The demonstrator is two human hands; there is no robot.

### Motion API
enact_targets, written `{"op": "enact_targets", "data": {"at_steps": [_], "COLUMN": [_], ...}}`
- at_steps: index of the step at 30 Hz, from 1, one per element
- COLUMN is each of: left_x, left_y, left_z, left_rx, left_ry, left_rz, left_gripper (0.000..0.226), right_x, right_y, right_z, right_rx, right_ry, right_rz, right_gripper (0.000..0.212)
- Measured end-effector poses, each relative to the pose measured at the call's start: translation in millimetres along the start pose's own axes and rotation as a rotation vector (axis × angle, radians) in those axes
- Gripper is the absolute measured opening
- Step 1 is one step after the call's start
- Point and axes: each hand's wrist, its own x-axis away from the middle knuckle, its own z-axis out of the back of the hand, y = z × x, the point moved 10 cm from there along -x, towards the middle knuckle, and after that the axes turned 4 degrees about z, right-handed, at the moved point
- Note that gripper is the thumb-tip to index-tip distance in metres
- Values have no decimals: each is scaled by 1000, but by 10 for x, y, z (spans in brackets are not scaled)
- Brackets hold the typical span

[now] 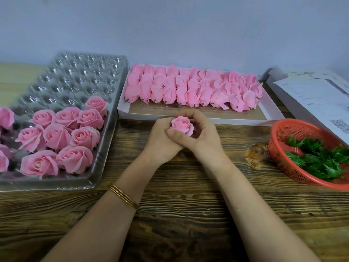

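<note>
"What stood on the far left?"

"A clear plastic tray (115, 103) of dimpled cups. Finished pink roses (56, 136) sat face up in the near cups only, packed petal to petal."

"And the middle?"

"A shallow white box (272, 112) lay back by the wall. Rows of loose pink blooms (192, 89) lay on their sides across its far half, with their dark stubs pointing toward the person. Just in front of the box's near wall, above the wooden table (188, 214), both hands met round one pink rose (182, 124). The left hand (160, 140) had its fingers curled against the rose's underside. The right hand (204, 135) arched its fingers over the far side, and its thumb lay across the base. The rose faced up, clamped between them."

"And to the right?"

"A red mesh basket (279, 133) sat at the table's edge with green leafy pieces (321, 159) heaped inside. Printed papers (311, 97) lay just behind it."
</note>
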Motion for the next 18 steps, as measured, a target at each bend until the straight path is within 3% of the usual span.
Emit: {"op": "enact_targets", "data": {"at_steps": [4, 8, 14, 18], "left_x": [9, 9, -13, -7], "left_y": [-16, -22, -58, -34], "left_z": [-4, -19, 30, 59], "left_rx": [39, -53, -108, -127], "left_ry": [-3, 28, 105, 131], "left_rz": [8, 28, 40, 22], "left_gripper": [28, 28, 15, 25], "right_x": [-3, 0, -8, -16], "right_y": [17, -57, -63, -48], "right_z": [130, 128, 23, -33], "right_rx": [-29, 123, 293, 343], "right_ry": [121, 240, 200, 143], "right_rz": [10, 98, 141, 129], "right_gripper": [42, 39, 42, 48]}}
